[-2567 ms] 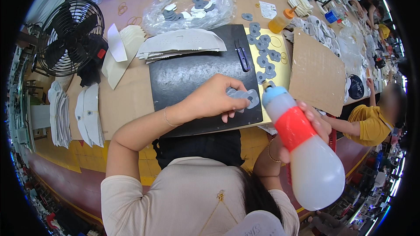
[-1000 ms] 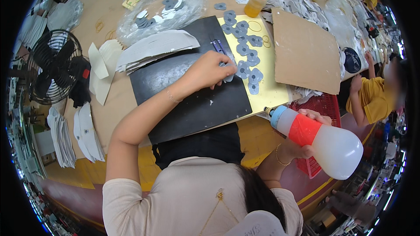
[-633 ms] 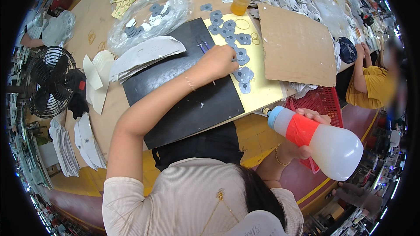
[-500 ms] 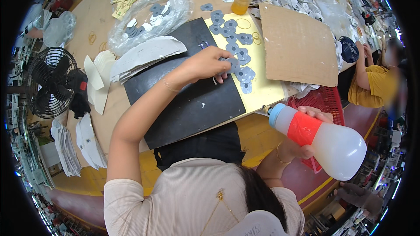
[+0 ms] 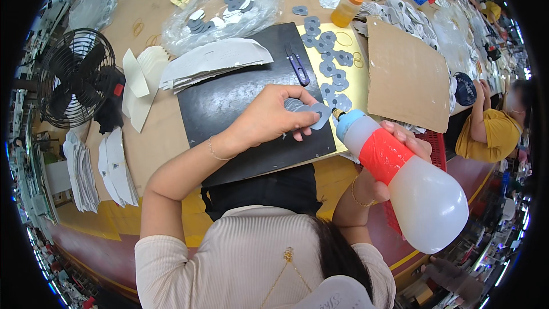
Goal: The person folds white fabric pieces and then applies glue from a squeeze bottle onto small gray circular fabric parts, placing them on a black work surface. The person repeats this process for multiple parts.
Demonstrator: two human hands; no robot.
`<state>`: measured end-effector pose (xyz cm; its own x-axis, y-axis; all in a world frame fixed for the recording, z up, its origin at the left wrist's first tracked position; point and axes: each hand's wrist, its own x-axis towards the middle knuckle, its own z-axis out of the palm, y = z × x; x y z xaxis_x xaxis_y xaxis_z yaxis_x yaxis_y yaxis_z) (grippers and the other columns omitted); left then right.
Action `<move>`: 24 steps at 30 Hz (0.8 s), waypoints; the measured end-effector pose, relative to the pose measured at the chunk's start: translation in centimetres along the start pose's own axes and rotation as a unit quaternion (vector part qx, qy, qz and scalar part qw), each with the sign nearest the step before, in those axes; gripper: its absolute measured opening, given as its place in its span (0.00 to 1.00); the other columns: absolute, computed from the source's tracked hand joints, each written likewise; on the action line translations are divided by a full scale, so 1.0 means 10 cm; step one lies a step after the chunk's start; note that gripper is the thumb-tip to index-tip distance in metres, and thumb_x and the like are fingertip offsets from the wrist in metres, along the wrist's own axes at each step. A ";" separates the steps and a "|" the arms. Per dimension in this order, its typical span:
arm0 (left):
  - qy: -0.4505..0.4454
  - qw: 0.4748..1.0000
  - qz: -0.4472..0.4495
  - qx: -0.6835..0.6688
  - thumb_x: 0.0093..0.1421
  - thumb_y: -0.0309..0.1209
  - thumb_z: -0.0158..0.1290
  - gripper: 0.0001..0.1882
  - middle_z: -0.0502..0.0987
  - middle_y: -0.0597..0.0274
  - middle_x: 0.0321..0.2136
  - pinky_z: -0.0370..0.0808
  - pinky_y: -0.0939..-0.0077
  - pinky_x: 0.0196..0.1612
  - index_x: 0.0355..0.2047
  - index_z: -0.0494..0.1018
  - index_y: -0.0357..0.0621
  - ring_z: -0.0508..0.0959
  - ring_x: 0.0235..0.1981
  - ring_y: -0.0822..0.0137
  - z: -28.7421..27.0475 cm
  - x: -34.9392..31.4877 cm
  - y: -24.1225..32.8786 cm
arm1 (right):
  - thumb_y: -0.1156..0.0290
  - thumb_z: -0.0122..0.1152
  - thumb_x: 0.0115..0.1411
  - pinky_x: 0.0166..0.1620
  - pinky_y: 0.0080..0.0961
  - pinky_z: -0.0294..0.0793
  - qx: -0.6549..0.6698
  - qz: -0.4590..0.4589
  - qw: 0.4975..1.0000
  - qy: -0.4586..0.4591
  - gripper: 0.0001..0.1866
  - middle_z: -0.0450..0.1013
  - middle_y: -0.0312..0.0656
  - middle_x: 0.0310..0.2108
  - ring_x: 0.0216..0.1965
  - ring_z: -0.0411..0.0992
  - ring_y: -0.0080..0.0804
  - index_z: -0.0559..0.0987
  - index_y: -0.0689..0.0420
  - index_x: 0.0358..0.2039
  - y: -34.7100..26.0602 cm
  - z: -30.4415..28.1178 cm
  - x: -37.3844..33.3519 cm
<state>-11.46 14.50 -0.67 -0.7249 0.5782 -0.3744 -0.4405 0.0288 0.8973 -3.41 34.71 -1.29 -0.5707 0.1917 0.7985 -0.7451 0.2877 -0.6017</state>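
My left hand (image 5: 273, 115) is closed on a fanned stack of small grey rounded pieces (image 5: 322, 115), each marked with a dark centre, above a black board (image 5: 246, 157). My right hand (image 5: 416, 147) grips a large translucent squeeze bottle (image 5: 432, 203) with a red band and a light blue cap. Its nozzle (image 5: 338, 113) points at the front grey piece, close beside it; whether they touch I cannot tell. More grey pieces (image 5: 327, 68) lie scattered on a yellow sheet (image 5: 357, 92). Purple thread snips (image 5: 298, 67) rest on the black board beyond my left hand.
Cut white panels (image 5: 220, 60) are stacked on the board's left part. A black fan (image 5: 76, 79) stands at far left. Beyond lie a plastic bag (image 5: 266, 8) of grey pieces and an orange-capped bottle (image 5: 346, 10). Cardboard (image 5: 407, 77) lies right; a person in yellow (image 5: 490, 131) sits beyond.
My left hand has drawn back from the yellow sheet over the black board with the grey pieces fanned out. The squeeze bottle has moved left, bringing its nozzle to them. The view has shifted slightly.
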 end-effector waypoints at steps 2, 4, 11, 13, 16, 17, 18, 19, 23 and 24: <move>0.006 1.000 0.005 0.004 0.54 0.25 0.57 0.08 0.76 0.61 0.21 0.72 0.85 0.25 0.31 0.72 0.33 0.76 0.22 0.76 0.00 -0.02 0.00 | 0.43 0.68 0.43 0.45 0.33 0.77 -0.003 0.002 1.000 -0.003 0.44 0.66 0.49 0.40 0.41 0.73 0.45 0.64 0.67 0.47 -0.03 0.04 0.00; 0.008 1.000 0.011 0.011 0.54 0.25 0.57 0.08 0.76 0.61 0.21 0.72 0.85 0.25 0.32 0.73 0.33 0.76 0.21 0.76 0.00 -0.02 -0.02 | 0.43 0.68 0.43 0.45 0.33 0.77 -0.011 -0.009 1.000 -0.021 0.44 0.66 0.49 0.40 0.41 0.73 0.45 0.63 0.67 0.48 -0.01 0.07 0.00; -0.010 1.000 0.011 -0.020 0.55 0.24 0.56 0.08 0.76 0.59 0.24 0.74 0.84 0.25 0.33 0.72 0.31 0.77 0.23 0.74 0.00 -0.06 -0.01 | 0.42 0.68 0.43 0.44 0.34 0.77 -0.079 -0.085 0.990 -0.076 0.45 0.66 0.50 0.40 0.41 0.73 0.45 0.63 0.67 0.48 0.13 -0.08 0.06; 0.004 0.997 0.013 -0.076 0.55 0.24 0.56 0.08 0.76 0.57 0.25 0.75 0.83 0.25 0.33 0.71 0.31 0.78 0.24 0.72 -0.01 -0.05 -0.04 | 0.42 0.68 0.43 0.44 0.34 0.77 -0.043 -0.062 0.996 -0.039 0.45 0.66 0.51 0.39 0.41 0.73 0.45 0.63 0.67 0.48 0.09 -0.08 0.02; 0.029 0.997 0.008 -0.069 0.55 0.24 0.56 0.09 0.76 0.56 0.26 0.76 0.82 0.26 0.33 0.70 0.32 0.79 0.25 0.71 -0.04 -0.04 -0.03 | 0.42 0.67 0.43 0.44 0.33 0.77 -0.005 -0.042 0.999 -0.024 0.45 0.66 0.51 0.39 0.41 0.73 0.45 0.63 0.68 0.48 0.06 -0.05 -0.02; 0.030 0.998 0.013 -0.060 0.55 0.24 0.56 0.09 0.76 0.56 0.26 0.75 0.82 0.25 0.33 0.70 0.32 0.79 0.25 0.71 -0.04 -0.04 -0.03 | 0.41 0.67 0.43 0.43 0.33 0.77 0.000 -0.040 0.999 -0.025 0.46 0.66 0.51 0.39 0.41 0.73 0.45 0.63 0.68 0.48 0.05 -0.05 -0.02; 0.031 0.998 0.018 -0.051 0.55 0.24 0.57 0.09 0.76 0.56 0.25 0.75 0.83 0.25 0.33 0.70 0.33 0.79 0.25 0.72 -0.04 -0.03 -0.03 | 0.41 0.67 0.43 0.43 0.33 0.77 -0.009 -0.046 0.998 -0.049 0.46 0.66 0.51 0.40 0.41 0.73 0.45 0.63 0.68 0.48 0.06 -0.08 -0.02; 0.033 0.998 0.022 -0.041 0.55 0.25 0.57 0.09 0.76 0.57 0.25 0.75 0.83 0.25 0.32 0.70 0.33 0.79 0.25 0.72 -0.04 -0.03 -0.03 | 0.41 0.67 0.43 0.43 0.33 0.77 -0.019 -0.053 0.996 -0.074 0.46 0.66 0.51 0.40 0.41 0.73 0.45 0.63 0.67 0.48 0.08 -0.12 0.00; 0.033 0.999 0.028 -0.015 0.54 0.25 0.58 0.09 0.76 0.59 0.24 0.74 0.83 0.24 0.31 0.70 0.34 0.78 0.24 0.73 0.00 -0.04 0.00 | 0.42 0.68 0.43 0.43 0.32 0.77 -0.051 -0.064 0.989 -0.124 0.46 0.66 0.51 0.40 0.41 0.73 0.45 0.63 0.67 0.49 0.12 -0.18 0.02; 0.033 0.999 0.029 -0.010 0.54 0.25 0.58 0.09 0.76 0.59 0.23 0.73 0.83 0.24 0.31 0.70 0.35 0.78 0.24 0.73 0.00 -0.04 -0.01 | 0.42 0.69 0.43 0.43 0.32 0.77 -0.065 -0.066 0.988 -0.127 0.46 0.66 0.51 0.40 0.41 0.73 0.45 0.63 0.67 0.49 0.14 -0.18 0.02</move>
<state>-11.15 14.30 -0.59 -0.7822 0.5235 -0.3378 -0.4070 -0.0187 0.9133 -3.90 36.85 -1.91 -0.5524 -0.0923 0.8284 -0.7776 0.4151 -0.4723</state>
